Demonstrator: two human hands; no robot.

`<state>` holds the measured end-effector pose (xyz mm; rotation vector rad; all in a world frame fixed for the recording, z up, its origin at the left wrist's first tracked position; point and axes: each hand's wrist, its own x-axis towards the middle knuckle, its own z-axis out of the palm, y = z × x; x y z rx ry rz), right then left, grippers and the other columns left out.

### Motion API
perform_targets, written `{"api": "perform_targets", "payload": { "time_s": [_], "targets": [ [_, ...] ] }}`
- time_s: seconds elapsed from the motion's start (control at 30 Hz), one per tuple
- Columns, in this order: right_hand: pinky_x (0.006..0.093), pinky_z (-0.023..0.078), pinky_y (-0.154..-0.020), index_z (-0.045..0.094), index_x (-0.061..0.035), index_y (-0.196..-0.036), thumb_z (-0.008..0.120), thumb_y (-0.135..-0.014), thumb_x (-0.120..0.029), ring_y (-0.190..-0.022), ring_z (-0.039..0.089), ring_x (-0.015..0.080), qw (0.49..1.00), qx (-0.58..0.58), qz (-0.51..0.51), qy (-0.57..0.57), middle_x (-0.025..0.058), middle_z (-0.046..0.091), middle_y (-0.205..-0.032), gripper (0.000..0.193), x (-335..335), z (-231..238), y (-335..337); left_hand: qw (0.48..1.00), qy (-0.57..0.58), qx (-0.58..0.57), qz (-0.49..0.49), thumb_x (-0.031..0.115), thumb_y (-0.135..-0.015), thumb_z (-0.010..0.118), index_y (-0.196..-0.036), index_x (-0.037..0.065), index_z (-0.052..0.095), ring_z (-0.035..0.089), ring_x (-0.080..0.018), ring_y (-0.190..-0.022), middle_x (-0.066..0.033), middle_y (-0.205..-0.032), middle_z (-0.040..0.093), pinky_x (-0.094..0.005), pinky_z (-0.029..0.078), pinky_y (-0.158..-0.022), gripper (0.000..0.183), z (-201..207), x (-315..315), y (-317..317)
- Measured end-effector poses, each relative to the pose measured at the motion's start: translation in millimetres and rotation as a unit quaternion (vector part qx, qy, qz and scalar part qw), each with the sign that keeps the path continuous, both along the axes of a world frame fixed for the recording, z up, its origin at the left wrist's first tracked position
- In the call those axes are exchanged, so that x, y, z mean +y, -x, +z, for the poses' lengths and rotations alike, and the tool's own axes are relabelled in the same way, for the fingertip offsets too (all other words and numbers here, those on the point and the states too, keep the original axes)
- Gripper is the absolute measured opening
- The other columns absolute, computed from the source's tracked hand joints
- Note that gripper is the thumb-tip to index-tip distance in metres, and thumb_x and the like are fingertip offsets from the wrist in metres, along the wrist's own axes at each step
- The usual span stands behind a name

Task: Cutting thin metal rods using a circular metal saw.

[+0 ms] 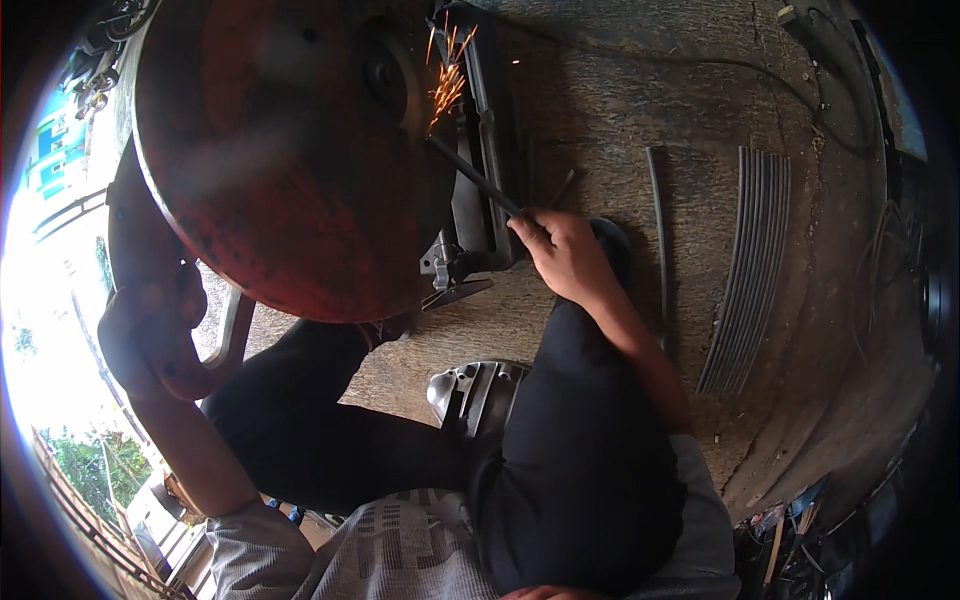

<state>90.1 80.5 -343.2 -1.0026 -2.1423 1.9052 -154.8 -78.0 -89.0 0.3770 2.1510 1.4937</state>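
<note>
My right hand [565, 255] grips a thin dark metal rod [472, 176] and holds its far end against the cutting disc under a big red round guard of a chop saw [280, 150]. Orange sparks [445, 85] fly from the contact point. My left hand [150, 335] is closed around the saw's handle [232, 335] at the lower left of the guard. The rod lies across the saw's grey metal vise and base [470, 230]. My legs in dark trousers are bent below the saw.
A row of several long metal rods [745, 270] lies on the concrete floor [620, 100] to the right, with a single rod [658, 240] beside them. A grey metal part [475, 392] sits by my knee. A cable runs across the floor at the top.
</note>
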Motion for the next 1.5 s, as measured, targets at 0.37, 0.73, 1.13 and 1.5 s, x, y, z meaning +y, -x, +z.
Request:
{"api": "perform_targets", "payload": {
  "time_s": [0.37,0.73,1.13,1.5],
  "targets": [
    [0.0396,0.042,-0.05,0.062,-0.0014,-0.083,0.055,-0.093,-0.027,-0.054,0.058,0.0333,1.0,0.002,-0.009,-0.029,0.0161,0.054,-0.057,0.028,0,4,0,0.997,-0.013,-0.024,-0.079,0.023,-0.075,0.057,-0.093,-0.004,0.054,0.043,-0.0139,-0.062,-0.0072,-0.07,0.052,-0.0257,0.033,-0.056,0.032,6,3,-6],
    [0.0409,0.041,-0.049,0.062,-0.0024,-0.082,0.057,-0.091,-0.024,-0.053,0.057,0.0343,0.998,0.008,-0.018,-0.06,0.0168,0.054,-0.057,0.024,-2,4,3,0.988,-0.026,-0.041,-0.148,0.023,-0.075,0.057,-0.091,-0.004,0.054,0.043,-0.0139,-0.062,-0.0072,-0.07,0.052,-0.0258,0.033,-0.056,0.031,18,5,-11],
    [0.04,0.041,-0.048,0.063,-0.0035,-0.084,0.058,-0.091,-0.023,-0.052,0.057,0.0334,0.997,-0.003,-0.014,-0.08,0.0164,0.054,-0.056,0.021,0,4,1,0.998,0.037,-0.055,0.014,0.023,-0.075,0.056,-0.097,-0.004,0.053,0.043,-0.0138,-0.064,-0.0074,-0.072,0.052,-0.0255,0.033,-0.056,0.035,6,-2,3],
    [0.0394,0.043,-0.047,0.064,-0.0037,-0.087,0.059,-0.089,-0.02,-0.052,0.058,0.0333,0.994,0.014,-0.029,-0.106,0.0162,0.055,-0.056,0.018,-1,3,0,0.998,0.027,-0.032,0.047,0.02,-0.075,0.055,-0.103,-0.004,0.051,0.044,-0.0148,-0.065,-0.008,-0.076,0.053,-0.0258,0.035,-0.058,0.037,15,29,-27]
  ]
}}
